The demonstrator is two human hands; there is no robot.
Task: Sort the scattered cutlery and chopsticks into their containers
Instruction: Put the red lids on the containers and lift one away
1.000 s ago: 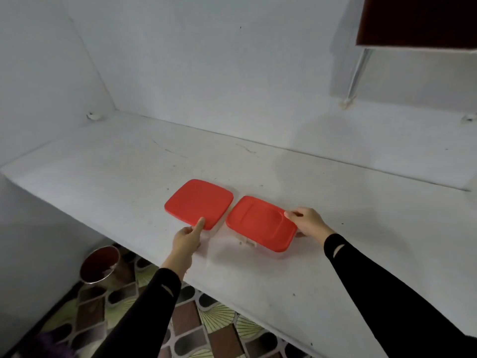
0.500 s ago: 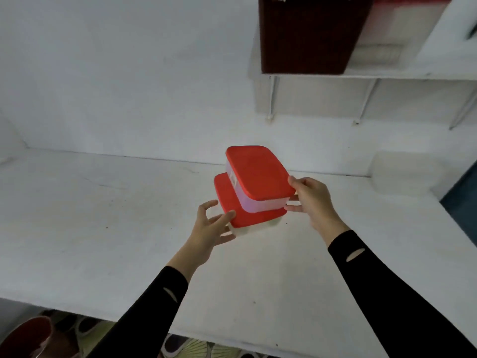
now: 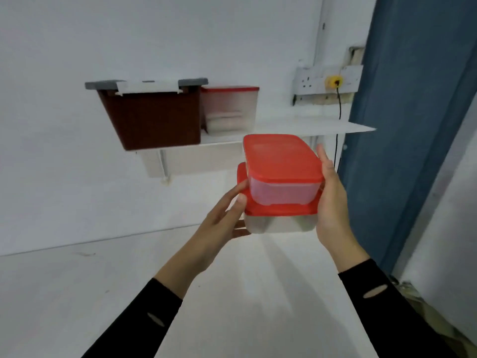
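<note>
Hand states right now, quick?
Left hand: grips the lower red-lidded translucent plastic container.
Right hand: open, flat against the upper red-lidded translucent plastic container.

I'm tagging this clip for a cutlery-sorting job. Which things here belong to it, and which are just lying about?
Job: top box, bottom box, left hand gripping the bottom one, right hand flat against both. No cutlery shows.
Lying about: brown bin, shelf box, shelf, socket, counter.

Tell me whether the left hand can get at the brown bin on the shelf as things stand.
Probably not: the left hand is busy gripping the stacked red-lidded containers with the right hand, though nothing blocks the brown bin.
</note>
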